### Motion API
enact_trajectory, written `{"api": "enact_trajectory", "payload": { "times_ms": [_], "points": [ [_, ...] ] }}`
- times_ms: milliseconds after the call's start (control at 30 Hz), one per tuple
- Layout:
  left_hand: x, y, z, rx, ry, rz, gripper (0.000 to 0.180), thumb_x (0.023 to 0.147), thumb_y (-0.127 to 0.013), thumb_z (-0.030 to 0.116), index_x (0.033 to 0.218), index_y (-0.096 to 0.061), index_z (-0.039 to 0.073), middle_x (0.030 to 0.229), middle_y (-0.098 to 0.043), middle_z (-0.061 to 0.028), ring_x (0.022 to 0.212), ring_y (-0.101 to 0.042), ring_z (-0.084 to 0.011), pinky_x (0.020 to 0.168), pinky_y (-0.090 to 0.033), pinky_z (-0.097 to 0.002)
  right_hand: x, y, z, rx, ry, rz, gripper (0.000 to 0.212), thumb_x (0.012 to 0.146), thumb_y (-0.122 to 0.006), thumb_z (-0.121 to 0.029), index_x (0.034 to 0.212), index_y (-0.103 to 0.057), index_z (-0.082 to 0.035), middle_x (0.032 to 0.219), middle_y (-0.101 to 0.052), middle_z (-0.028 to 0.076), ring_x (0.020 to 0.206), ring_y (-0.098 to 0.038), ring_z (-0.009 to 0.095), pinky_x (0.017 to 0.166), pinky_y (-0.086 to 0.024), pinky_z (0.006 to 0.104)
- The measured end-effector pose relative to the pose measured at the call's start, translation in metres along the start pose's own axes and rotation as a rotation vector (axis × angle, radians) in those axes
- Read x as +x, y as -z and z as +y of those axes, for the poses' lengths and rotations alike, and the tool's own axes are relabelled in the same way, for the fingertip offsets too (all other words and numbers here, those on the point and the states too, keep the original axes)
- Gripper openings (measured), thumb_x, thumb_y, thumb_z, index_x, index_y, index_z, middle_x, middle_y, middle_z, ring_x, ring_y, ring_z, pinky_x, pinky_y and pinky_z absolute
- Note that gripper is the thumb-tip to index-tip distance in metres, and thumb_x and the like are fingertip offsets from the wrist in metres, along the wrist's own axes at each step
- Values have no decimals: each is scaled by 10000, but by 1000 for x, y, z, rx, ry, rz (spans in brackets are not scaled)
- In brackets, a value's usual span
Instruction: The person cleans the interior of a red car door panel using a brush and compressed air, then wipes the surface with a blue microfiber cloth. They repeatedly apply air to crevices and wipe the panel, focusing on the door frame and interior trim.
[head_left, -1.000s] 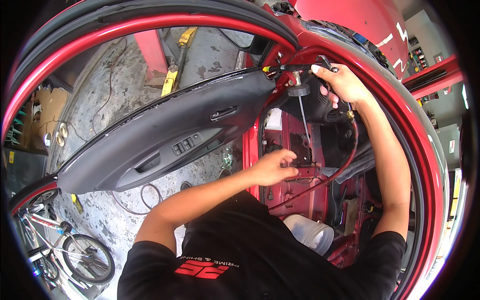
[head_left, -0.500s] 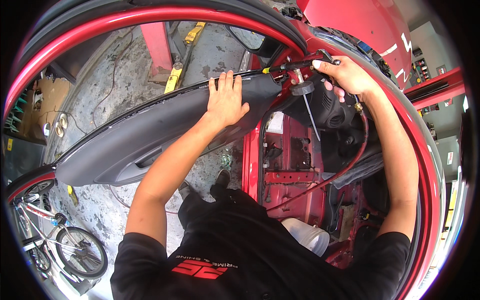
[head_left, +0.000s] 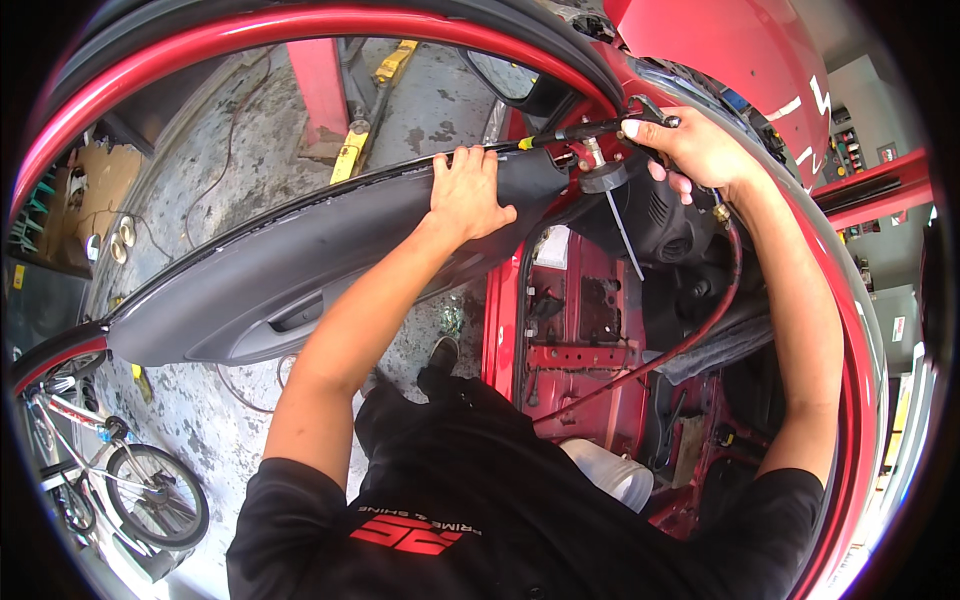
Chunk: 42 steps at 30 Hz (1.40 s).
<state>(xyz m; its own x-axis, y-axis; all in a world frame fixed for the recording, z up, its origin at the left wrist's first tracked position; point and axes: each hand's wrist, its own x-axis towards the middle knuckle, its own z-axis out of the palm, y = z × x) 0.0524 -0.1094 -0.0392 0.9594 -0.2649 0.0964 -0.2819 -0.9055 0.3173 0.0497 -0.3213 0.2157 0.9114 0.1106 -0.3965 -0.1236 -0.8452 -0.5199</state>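
Note:
My right hand is wrapped around the handle of a black air spray gun. Its yellow-tipped nozzle points left, along the window edge of the open car door. Under the gun hang a round grey cap and a thin bare suction tube; no bottle is attached. A red air hose runs from the handle down into the car. My left hand rests on top of the dark grey door panel, fingers extended over its upper edge and thumb out to the right.
The stripped red car floor lies at right, with a white bucket near my body. A door mirror is beyond the window frame. Yellow lift arms and a red post stand outside. A bicycle is at lower left.
My left hand has slid a little to the right along the door's top edge. The spray gun's nozzle has shifted slightly left, still in my right hand.

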Motion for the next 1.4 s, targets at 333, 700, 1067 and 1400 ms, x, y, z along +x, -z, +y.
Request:
{"api": "enact_trajectory", "payload": {
  "times_ms": [333, 700, 1067, 1400],
  "points": [
    [22, -11, 12, -24, -94, -44, 861, 744, -790, 493, 1443, -565, 43, 1554, -471, -178, 1447, -403, -327, 1183, -278, -580, 10, 1, 3, -80, -23, 17, 408, 1032, -653, -418, 939, -631, -21, 650, -589, 16, 436, -497, 76, 384, -452, 280],
    [-3, -6, -12, 18, -104, 30, 820, 761, -769, 495, 1420, -579, 46, 1534, -494, -167, 1432, -427, -328, 1183, -280, -586, 16, -3, -11, -150, -8, -31, 414, 1016, -665, -441, 1023, -663, -27, 668, -613, 15, 447, -512, 74, 403, -481, 282],
    [-54, 14, -55, -5, -37, 121, 747, 755, -785, 469, 1342, -610, 43, 1507, -511, -162, 1430, -429, -308, 1161, -279, -586, 10, -16, -35, -110, 57, -115, 416, 1007, -685, -441, 1004, -667, -25, 652, -613, 21, 431, -510, 73, 396, -468, 273],
    [-81, 24, -76, -19, 19, 182, 675, 743, -813, 438, 1266, -632, 51, 1486, -528, -149, 1405, -449, -297, 1147, -284, -574, 7, -31, -46, -76, 123, -133, 450, 1006, -685, -466, 961, -625, -21, 652, -593, 36, 407, -494, 81, 381, -417, 261]
  ]
}}
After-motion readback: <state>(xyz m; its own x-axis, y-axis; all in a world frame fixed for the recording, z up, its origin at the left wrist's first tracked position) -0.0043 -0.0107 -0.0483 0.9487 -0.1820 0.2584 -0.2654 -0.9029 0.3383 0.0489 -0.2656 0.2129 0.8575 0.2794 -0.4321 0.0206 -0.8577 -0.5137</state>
